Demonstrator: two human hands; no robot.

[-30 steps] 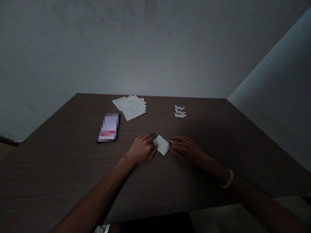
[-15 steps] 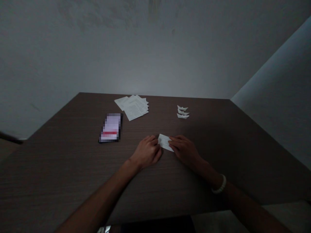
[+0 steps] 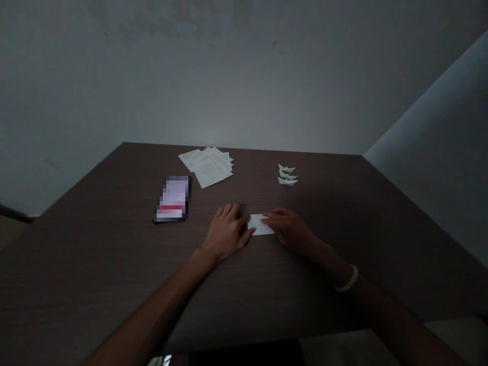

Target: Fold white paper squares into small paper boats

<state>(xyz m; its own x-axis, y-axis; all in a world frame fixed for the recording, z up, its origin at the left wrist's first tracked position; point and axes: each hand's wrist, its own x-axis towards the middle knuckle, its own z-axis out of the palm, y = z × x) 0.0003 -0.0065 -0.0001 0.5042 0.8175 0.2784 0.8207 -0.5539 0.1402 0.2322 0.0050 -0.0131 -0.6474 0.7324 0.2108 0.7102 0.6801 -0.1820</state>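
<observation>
A small folded white paper [image 3: 260, 225] lies flat on the dark wooden table [image 3: 114, 274], near its middle. My left hand [image 3: 227, 231] rests flat at the paper's left edge, its fingers stretched out and its thumb touching the paper. My right hand [image 3: 290, 229] presses the paper's right part down with its fingers extended. A white bead bracelet [image 3: 346, 281] circles my right wrist.
A phone [image 3: 173, 199] with a lit screen lies to the left of my hands. Behind it sits a loose stack of white paper sheets [image 3: 208, 165]. Three small folded paper boats [image 3: 287, 175] stand at the back right. Grey walls enclose the table's far side.
The paper has turned from a tilted, diamond-like pose to lying level and flat. Both hands have shifted slightly away from me and now press it down.
</observation>
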